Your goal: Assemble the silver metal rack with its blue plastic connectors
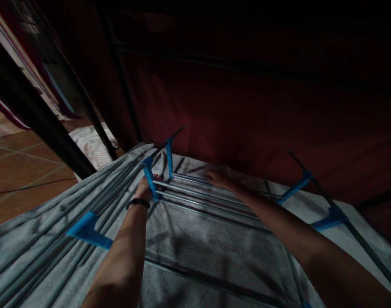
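Btwn L hand (pixel 143 188) & R hand (pixel 220 179), apart, metal rods (pixel 195 193) run; can't tell grips.

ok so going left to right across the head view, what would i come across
striped fabric, pale cloth on the floor, left hand, far upright blue bracket, right hand, first blue bracket on the right side, last blue bracket
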Demonstrator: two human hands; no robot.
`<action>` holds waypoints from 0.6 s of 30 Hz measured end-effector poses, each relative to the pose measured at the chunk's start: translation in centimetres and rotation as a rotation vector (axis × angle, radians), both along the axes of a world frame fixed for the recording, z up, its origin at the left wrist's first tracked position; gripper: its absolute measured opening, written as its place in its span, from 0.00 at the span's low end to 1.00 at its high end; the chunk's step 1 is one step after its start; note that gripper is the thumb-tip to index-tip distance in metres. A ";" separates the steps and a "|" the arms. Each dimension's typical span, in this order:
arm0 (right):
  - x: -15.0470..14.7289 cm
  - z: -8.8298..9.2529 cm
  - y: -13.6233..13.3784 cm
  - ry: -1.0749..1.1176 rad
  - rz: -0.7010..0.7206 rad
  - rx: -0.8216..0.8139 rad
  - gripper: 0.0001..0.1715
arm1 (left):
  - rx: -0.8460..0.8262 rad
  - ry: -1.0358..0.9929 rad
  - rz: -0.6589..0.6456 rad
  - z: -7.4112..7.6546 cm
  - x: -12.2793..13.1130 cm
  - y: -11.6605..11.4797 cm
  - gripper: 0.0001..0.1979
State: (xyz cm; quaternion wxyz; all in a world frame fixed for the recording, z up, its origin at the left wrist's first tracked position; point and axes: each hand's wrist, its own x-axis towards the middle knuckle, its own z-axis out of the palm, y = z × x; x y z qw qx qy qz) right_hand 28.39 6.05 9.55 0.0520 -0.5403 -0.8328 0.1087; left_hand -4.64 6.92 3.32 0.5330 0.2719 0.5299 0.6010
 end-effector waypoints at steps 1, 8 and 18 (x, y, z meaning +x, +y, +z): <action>-0.6 -0.6 0.6 -0.020 0.019 -0.007 0.18 | 0.019 0.010 -0.066 -0.4 -0.2 0.6 0.15; -5.9 -2.9 3.9 0.007 0.093 -0.083 0.30 | 0.089 0.092 -0.405 -2.0 -0.3 4.8 0.30; -8.6 -6.2 5.6 0.017 0.066 -0.090 0.22 | 0.230 0.280 -0.638 -1.6 1.2 7.4 0.21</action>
